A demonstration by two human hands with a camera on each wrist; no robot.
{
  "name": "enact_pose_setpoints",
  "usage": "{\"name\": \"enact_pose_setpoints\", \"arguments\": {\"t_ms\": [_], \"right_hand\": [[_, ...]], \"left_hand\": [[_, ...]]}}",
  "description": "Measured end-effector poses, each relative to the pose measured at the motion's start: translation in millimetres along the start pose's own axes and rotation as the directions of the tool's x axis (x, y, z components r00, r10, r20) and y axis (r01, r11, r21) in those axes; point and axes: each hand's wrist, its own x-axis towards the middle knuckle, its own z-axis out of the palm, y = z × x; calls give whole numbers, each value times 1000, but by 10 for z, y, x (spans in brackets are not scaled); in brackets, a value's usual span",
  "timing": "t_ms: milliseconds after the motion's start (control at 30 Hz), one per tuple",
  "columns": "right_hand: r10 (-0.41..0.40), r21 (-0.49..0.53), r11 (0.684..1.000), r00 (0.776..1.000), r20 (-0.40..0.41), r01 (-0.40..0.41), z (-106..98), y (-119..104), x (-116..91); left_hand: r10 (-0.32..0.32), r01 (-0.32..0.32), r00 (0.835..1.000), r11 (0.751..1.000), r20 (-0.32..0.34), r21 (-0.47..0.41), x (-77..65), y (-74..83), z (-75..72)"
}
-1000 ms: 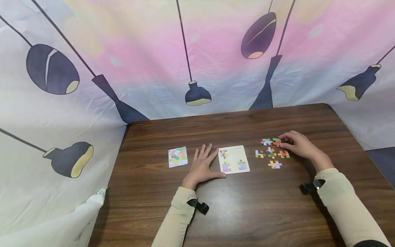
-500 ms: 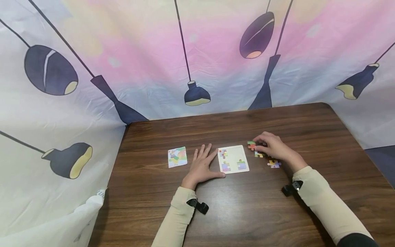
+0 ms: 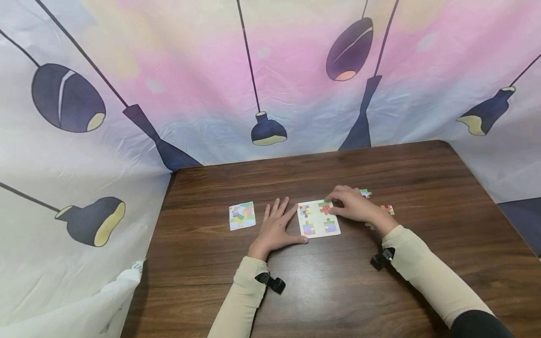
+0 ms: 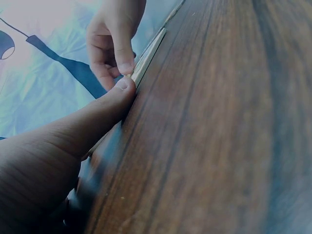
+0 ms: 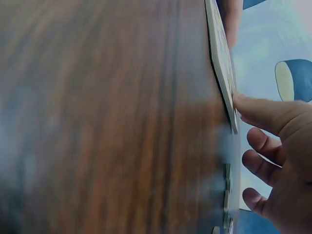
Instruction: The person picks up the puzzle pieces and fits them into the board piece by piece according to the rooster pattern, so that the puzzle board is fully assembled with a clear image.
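A square white puzzle tray (image 3: 318, 220) lies mid-table. Puzzle pieces sit in its upper left (image 3: 305, 211) and both lower corners. My right hand (image 3: 354, 205) pinches a red and green puzzle piece (image 3: 324, 209) at the tray's upper right corner, thumb and forefinger at its right side. Flat on the table, my left hand (image 3: 274, 231) has its fingers spread, with the thumb and forefinger at the tray's left edge. In the left wrist view, the left thumb (image 4: 119, 95) touches the tray's edge. The right thumb (image 5: 263, 111) is at the tray in the right wrist view.
A small picture card (image 3: 242, 216) lies left of the left hand. Loose puzzle pieces (image 3: 388, 209) lie right of the tray, partly hidden under the right hand and wrist. A printed cloth (image 3: 203, 94) hangs behind the wooden table (image 3: 321, 291).
My right hand has carried the red and green puzzle piece leftward from the loose pieces to the tray's upper right corner. The left hand has stayed in place.
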Motion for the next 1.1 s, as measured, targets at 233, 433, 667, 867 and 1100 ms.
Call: {"name": "enact_pose_setpoints", "arguments": {"t_ms": [233, 433, 667, 867, 1100], "right_hand": [[-94, -16, 995, 995, -23, 94, 83, -133, 31], [-105, -56, 993, 994, -36, 103, 106, -93, 46], [-78, -2, 997, 996, -37, 78, 82, 0, 24], [-24, 34, 999, 997, -76, 27, -23, 140, -74], [84, 12, 996, 987, -137, -83, -240, 425, -315]], "left_hand": [[7, -7, 1000, 1000, -4, 2, -4, 4, -12], [10, -10, 1000, 1000, -10, -1, -16, 1, -14], [13, -13, 1000, 1000, -14, 0, -17, -6, -6], [7, -7, 1000, 1000, -10, -4, -7, -10, -4], [13, -13, 1000, 1000, -6, 0, -6, -16, 4]]}}
